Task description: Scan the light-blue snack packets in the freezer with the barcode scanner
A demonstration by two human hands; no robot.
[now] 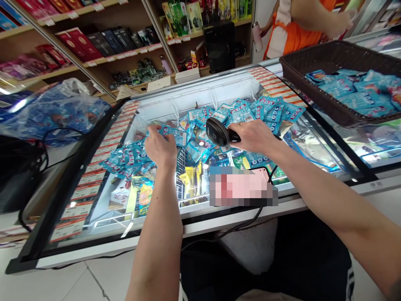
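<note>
My right hand (255,136) grips the handle of a black barcode scanner (217,131), whose head points left over the freezer's glass lid (316,144). My left hand (161,148) pinches a small blue packet (177,134) just in front of the scanner head. Several more blue packets lie in heaps on the glass: one heap (128,161) to the left of my left hand, another heap (257,110) behind the scanner. The scanner's cable (247,221) runs down over the freezer's front edge.
A dark woven basket (316,90) with more blue packets stands at the right. A blue plastic bag (53,110) lies on the left counter. Shelves of goods line the back. A person in orange and white (294,29) stands behind the freezer. A blurred pink patch (242,186) lies on the glass.
</note>
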